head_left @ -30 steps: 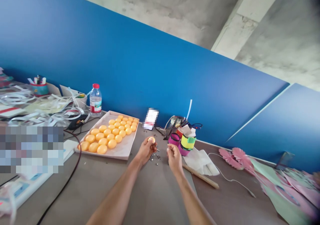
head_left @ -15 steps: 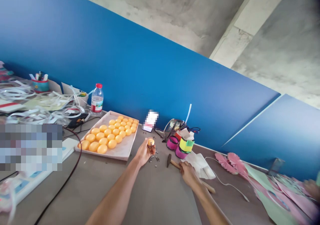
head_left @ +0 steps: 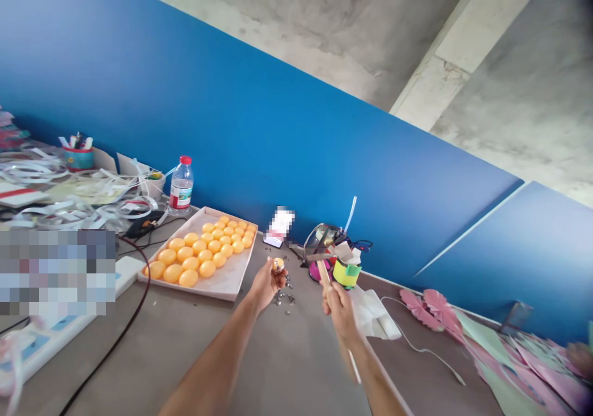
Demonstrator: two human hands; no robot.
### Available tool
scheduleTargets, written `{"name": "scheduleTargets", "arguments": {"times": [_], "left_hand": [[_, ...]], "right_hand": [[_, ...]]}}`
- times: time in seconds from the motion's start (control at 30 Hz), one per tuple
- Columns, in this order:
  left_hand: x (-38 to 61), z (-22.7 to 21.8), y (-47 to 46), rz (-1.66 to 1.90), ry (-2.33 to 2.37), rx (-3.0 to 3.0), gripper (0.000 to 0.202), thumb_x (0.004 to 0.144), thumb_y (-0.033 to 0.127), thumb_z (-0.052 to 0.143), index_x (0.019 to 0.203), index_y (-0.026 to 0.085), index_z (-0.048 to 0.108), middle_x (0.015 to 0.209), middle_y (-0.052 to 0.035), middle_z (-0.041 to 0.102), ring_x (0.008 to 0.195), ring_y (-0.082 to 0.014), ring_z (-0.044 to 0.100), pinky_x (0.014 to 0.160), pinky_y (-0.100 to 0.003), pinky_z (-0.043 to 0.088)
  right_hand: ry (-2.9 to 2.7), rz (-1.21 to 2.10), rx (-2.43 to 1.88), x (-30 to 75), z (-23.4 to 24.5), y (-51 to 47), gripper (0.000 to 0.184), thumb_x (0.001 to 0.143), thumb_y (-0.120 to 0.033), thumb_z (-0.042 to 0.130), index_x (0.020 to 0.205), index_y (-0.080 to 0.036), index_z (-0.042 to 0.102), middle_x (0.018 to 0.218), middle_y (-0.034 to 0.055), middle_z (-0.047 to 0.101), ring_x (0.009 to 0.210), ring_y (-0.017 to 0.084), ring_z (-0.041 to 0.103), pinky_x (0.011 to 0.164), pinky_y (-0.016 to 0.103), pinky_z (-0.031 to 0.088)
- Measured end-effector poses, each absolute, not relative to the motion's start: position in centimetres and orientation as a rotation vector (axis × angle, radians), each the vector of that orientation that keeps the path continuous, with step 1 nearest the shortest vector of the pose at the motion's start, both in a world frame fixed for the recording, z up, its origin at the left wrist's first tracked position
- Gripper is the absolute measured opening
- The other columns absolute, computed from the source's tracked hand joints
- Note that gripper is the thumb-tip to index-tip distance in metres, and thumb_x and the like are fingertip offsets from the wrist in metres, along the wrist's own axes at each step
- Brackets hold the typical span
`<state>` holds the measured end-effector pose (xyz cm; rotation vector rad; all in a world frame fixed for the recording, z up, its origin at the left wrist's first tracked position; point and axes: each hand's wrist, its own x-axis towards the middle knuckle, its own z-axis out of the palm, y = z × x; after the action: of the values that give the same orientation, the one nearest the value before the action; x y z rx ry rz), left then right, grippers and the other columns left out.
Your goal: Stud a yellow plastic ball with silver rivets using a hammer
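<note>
My left hand is closed round a small yellow ball, held up above the brown table. My right hand grips the wooden handle of a small hammer, whose metal head is raised to the right of the ball. Several small dark metal bits lie scattered on the table below my left hand. A shallow tray with several more yellow balls sits to the left of my left hand.
A water bottle stands behind the tray by the blue wall. Bright paper cups and white cloth lie right of the hammer. Pink and green paper cutouts cover the right end; white strips and a black cable clutter the left.
My right hand went from near the ball down to the hammer on the table, took its handle and raised it upright. My left hand kept holding the ball.
</note>
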<state>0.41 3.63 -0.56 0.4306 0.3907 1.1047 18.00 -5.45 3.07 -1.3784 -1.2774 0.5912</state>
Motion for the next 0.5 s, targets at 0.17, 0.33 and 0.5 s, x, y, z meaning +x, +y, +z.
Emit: {"name": "scheduleTargets", "arguments": {"times": [0.17,0.33,0.5], "left_hand": [[0.2,-0.3,3.5,1.128,0.417,0.431,0.039,0.080,0.054,0.043,0.074,0.015,0.047,0.059,-0.0029,0.055,0.043,-0.0087,0.046,0.043,-0.020,0.033],[0.2,0.1,3.6,1.143,0.459,0.386,0.043,0.077,0.058,0.043,0.069,0.016,0.043,0.054,-0.0002,0.051,0.039,-0.0068,0.041,0.041,-0.019,0.031],[0.5,-0.1,4.0,1.133,0.463,0.375,0.044,0.076,0.059,0.043,0.067,0.016,0.042,0.055,-0.0004,0.050,0.041,-0.0061,0.040,0.043,-0.019,0.033]], "right_hand": [[-1.303,0.814,-1.302,13.1,4.1,-5.0,0.035,0.077,-0.049,0.051,0.090,-0.017,0.056,0.055,-0.0050,0.046,0.043,0.008,0.040,0.047,0.024,0.036],[-1.341,0.998,-1.271,11.8,2.8,-4.5,0.036,0.075,-0.045,0.055,0.097,-0.015,0.055,0.050,-0.0067,0.042,0.047,0.010,0.042,0.050,0.023,0.035],[-1.201,1.219,-1.188,12.7,2.2,-4.3,0.039,0.074,-0.046,0.057,0.098,-0.015,0.056,0.047,-0.0079,0.038,0.045,0.009,0.039,0.053,0.025,0.037]]}}
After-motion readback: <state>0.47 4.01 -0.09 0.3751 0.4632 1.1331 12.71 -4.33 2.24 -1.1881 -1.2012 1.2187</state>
